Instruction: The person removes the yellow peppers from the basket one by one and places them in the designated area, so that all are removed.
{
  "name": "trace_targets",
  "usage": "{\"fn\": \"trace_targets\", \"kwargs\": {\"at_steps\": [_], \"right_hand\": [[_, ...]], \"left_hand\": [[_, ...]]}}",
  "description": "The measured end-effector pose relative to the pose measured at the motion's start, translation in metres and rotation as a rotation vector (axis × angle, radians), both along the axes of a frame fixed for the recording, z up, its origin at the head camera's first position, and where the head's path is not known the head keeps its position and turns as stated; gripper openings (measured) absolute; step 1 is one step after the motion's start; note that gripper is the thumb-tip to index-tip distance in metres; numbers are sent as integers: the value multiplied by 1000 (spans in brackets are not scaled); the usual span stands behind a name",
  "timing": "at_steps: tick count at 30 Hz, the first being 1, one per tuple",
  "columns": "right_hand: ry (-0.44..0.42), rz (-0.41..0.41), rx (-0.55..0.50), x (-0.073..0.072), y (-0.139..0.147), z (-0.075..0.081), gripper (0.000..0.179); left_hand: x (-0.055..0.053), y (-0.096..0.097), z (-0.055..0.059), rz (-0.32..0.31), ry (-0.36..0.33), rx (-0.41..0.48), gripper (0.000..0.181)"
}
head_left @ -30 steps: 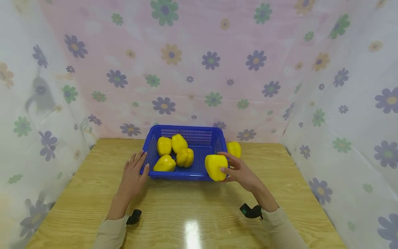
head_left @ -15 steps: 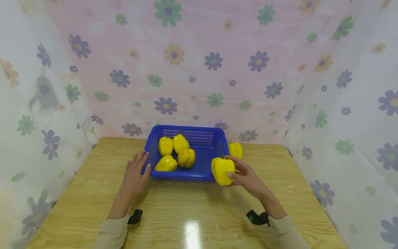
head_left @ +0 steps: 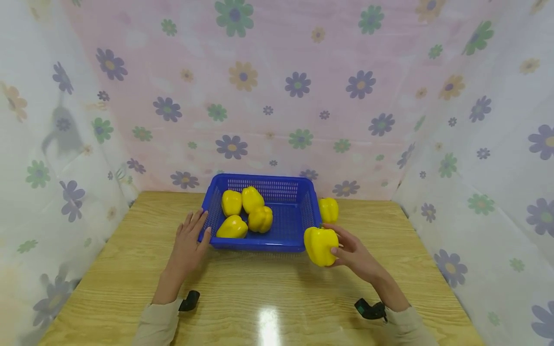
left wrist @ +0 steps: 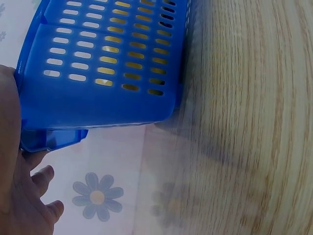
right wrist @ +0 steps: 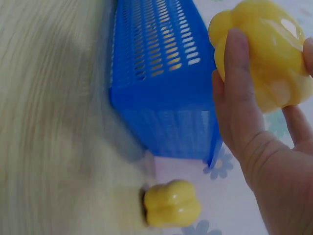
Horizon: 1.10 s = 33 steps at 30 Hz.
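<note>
A yellow bell pepper [head_left: 321, 246] is held in my right hand [head_left: 357, 257], just off the front right corner of the blue basket [head_left: 259, 244]. Fingers and thumb grip its sides, as the right wrist view also shows. My left hand [head_left: 187, 244] rests at the basket's left rim, its fingers fairly straight in the head view. Inside the basket, on its left side, lie several yellow bell peppers [head_left: 260, 219]. Another bell pepper [head_left: 329, 210] sits on the table beyond the basket's right wall; the right wrist view shows this loose bell pepper [right wrist: 172, 203] too.
The basket stands on a wooden table [head_left: 251, 293] near the back edge. Flower-patterned sheets [head_left: 277, 96] hang behind and at both sides. A small black device [head_left: 370, 310] is on the right wrist, and a similar black device [head_left: 189, 301] on the left.
My right hand has carried the bell pepper right and toward me, from over the basket's front right rim to just outside the corner. The left hand stays at the basket.
</note>
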State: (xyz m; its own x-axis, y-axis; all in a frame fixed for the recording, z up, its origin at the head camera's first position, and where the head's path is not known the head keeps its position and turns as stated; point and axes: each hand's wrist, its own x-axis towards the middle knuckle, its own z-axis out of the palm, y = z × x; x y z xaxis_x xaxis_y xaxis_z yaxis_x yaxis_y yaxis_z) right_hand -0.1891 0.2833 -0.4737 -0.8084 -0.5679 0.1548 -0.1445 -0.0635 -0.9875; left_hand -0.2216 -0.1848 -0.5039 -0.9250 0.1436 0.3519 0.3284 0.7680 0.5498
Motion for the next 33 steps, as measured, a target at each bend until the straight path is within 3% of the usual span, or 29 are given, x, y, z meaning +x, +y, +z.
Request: {"fn": "trace_targets", "kwargs": {"at_steps": [5, 10, 22, 33], "right_hand": [[-19, 37, -49, 0, 18, -12, 57], [-28, 16, -62, 2, 34, -19, 57], [-105, -201, 97, 9, 50, -20, 59], [-171, -349, 166, -6, 63, -31, 65]], "left_hand": [[0, 0, 1, 3, -10, 6, 55], [0, 0, 1, 8, -9, 11, 56], [0, 0, 0, 10, -3, 6, 56], [-2, 0, -2, 6, 21, 6, 56]]}}
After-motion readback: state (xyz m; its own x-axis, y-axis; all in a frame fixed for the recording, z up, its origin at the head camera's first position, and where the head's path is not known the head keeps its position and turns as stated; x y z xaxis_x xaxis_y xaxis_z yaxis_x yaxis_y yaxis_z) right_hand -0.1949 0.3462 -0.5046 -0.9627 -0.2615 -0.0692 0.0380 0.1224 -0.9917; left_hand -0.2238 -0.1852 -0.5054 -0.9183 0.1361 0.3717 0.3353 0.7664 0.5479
